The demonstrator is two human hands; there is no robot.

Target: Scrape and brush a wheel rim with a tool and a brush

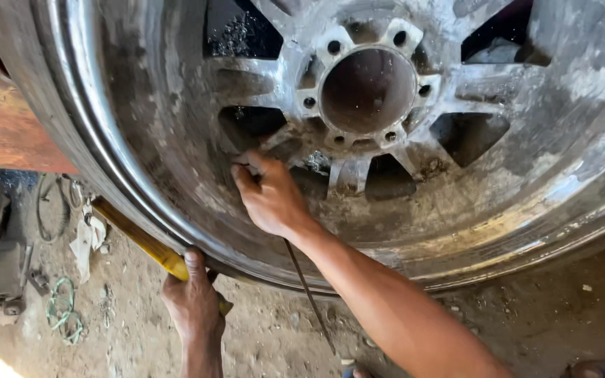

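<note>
1. Clamped in my left hand's (194,297) grip is a long yellow flat bar (150,243), its far end running under the lower left rim edge of the big, dirty silver alloy wheel (176,154).
2. My right hand (269,197) is curled shut around a thin dark metal rod (308,294), knuckles touching a spoke just below the hub hole (367,91).
3. The wheel stands on the dirt floor (533,322).
4. Green wire loops (63,311) lie on the floor near its left edge.

Under the right hand (269,199), the alloy wheel rim (456,182) was dull grey metal, scuffed and caked with pale grime, its lip polished bright. The left hand (194,297) gripped a matt yellow bar (141,241). Below lay gritty dirt floor (540,322).
</note>
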